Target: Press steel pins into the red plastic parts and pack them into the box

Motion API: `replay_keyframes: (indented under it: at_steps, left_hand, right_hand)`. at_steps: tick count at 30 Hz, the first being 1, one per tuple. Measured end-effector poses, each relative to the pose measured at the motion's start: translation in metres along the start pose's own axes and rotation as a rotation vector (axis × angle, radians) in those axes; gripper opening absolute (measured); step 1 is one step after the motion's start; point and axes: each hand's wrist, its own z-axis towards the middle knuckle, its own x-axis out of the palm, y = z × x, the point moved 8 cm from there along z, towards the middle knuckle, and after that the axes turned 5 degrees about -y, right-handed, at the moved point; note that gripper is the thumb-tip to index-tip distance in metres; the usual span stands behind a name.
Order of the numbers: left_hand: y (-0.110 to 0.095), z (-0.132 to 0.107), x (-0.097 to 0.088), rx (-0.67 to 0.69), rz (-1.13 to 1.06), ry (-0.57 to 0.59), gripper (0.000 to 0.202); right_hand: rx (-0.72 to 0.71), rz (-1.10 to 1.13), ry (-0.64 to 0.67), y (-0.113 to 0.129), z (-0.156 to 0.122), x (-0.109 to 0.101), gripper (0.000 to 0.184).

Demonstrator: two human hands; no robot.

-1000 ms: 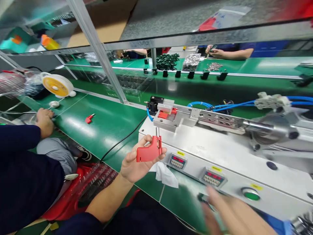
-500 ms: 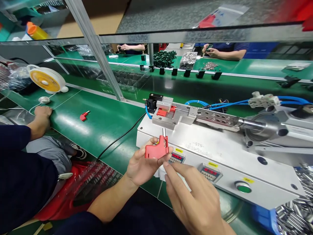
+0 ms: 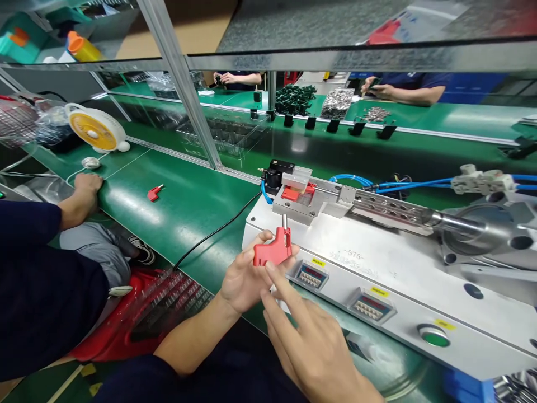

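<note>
The left hand (image 3: 243, 284) grasps a red part (image 3: 272, 249), its metal pin (image 3: 285, 221) pointing up beyond the fingers; the right hand (image 3: 314, 336), unclenched with fingers extended, meets the part's lower edge.

The angled piece (image 3: 272, 252) is red, its pin (image 3: 285, 221) silvery, the tabletop (image 3: 188, 196) green, the far clips (image 3: 310, 123) seemingly black.

Left hand (image 3: 243, 284) curled in grip; right hand (image 3: 312, 333) close by, fingers (image 3: 288, 290) outstretched.
</note>
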Motion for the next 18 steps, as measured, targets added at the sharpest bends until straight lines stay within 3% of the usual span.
replay_keyframes:
  at_steps: [8, 14, 18]
  left_hand:
    - [-0.002, 0.001, -0.001, 0.038, 0.055, 0.003, 0.059]
    - [0.004, -0.005, 0.003, -0.007, -0.063, 0.025, 0.054]
    - [0.003, -0.005, 0.001, -0.011, -0.185, 0.018, 0.051]
  right_hand:
    - [0.038, 0.092, -0.014, 0.0, -0.005, -0.002, 0.023]
    - [-0.012, -0.149, 0.084, -0.003, -0.001, 0.018, 0.05]
    - [0.081, -0.241, 0.098, -0.015, -0.004, 0.02, 0.056]
